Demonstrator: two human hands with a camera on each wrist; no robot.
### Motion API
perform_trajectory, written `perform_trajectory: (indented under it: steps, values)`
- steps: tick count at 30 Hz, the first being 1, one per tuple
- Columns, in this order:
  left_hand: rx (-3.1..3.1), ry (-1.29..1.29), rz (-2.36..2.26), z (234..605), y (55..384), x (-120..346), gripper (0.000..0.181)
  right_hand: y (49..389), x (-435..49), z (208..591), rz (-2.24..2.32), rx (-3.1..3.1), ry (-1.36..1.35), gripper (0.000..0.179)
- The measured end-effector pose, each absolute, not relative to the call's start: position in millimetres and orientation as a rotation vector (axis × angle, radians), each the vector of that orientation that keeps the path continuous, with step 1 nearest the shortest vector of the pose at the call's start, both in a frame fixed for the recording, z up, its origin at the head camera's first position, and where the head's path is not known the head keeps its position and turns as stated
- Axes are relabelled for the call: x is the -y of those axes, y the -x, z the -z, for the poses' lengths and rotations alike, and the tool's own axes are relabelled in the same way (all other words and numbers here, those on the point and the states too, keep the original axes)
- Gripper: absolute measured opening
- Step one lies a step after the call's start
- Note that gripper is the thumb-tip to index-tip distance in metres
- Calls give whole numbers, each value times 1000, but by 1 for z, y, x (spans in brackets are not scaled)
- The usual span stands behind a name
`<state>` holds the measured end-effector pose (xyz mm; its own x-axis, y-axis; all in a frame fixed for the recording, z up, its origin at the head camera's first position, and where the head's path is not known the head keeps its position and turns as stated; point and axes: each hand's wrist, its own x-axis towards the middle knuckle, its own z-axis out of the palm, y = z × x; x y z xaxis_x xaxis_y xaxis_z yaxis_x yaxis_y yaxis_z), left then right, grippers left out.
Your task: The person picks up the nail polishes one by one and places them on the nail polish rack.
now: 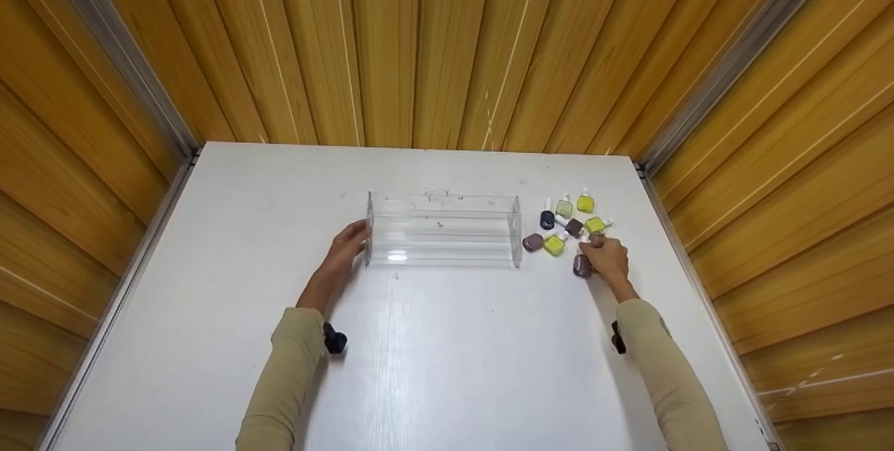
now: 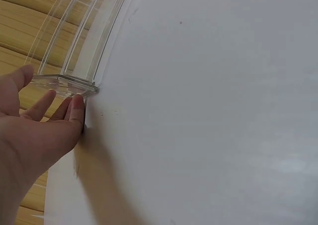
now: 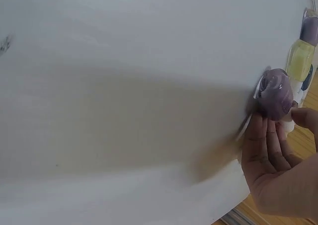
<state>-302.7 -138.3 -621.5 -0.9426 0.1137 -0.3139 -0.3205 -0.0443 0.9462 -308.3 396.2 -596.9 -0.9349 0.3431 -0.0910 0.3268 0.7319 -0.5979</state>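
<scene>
A clear acrylic display rack (image 1: 440,238) with stepped tiers lies across the middle of the table. My left hand (image 1: 342,252) is at the rack's left end, its loosely bent fingertips resting against the end panel (image 2: 64,83) in the left wrist view. On the right, my right hand (image 1: 607,259) pinches a purple nail polish bottle (image 3: 275,93) near its pale cap between thumb and fingers. The bottle's body points toward me, close over the table. Just beyond that hand lie more nail polish bottles, including a yellow one (image 1: 554,246) and a mauve one (image 1: 533,242).
Several other bottles lie loosely grouped right of the rack, among them a dark one (image 1: 547,220), a pale green one (image 1: 564,208) and another yellow one (image 1: 585,203). The white table (image 1: 447,353) meets wood-patterned walls (image 1: 447,53) at its back and sides.
</scene>
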Motion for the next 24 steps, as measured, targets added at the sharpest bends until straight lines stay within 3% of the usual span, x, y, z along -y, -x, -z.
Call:
perform_trajectory:
  steps: [5, 24]
  values:
    - [-1914, 212, -2082, 623, 304, 141, 56, 311, -397, 596, -1059, 2826, 555, 43]
    - [-1917, 183, -2059, 626, 304, 145, 58, 309, -395, 579, -1230, 2559, 390, 28]
